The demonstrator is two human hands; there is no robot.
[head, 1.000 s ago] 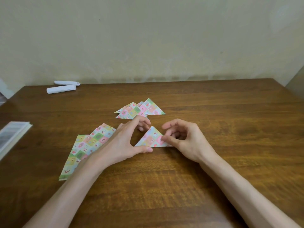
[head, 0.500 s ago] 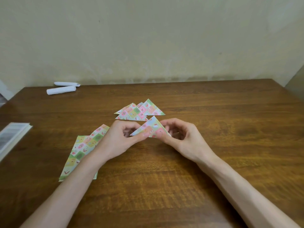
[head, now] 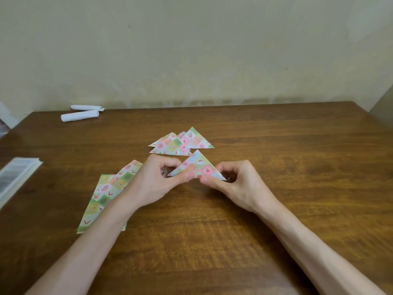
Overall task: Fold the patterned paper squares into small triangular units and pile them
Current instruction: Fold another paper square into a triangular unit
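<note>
Both the left hand point(head: 153, 184) and the right hand point(head: 236, 186) pinch the folded paper triangle point(head: 197, 167) between thumb and curled fingers, near the pile of triangles point(head: 180, 143).

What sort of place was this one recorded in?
Likely a plain room at home, not a workshop: a wooden table against a bare, stained wall, with patterned sheets and a pile of folded triangles on it.

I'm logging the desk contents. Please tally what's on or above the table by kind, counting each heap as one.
White paper rolls: 2
Held folded triangle: 1
Pile of folded triangles: 1
Stack of unfolded patterned sheets: 1
Booklet: 1
Total: 6
</note>
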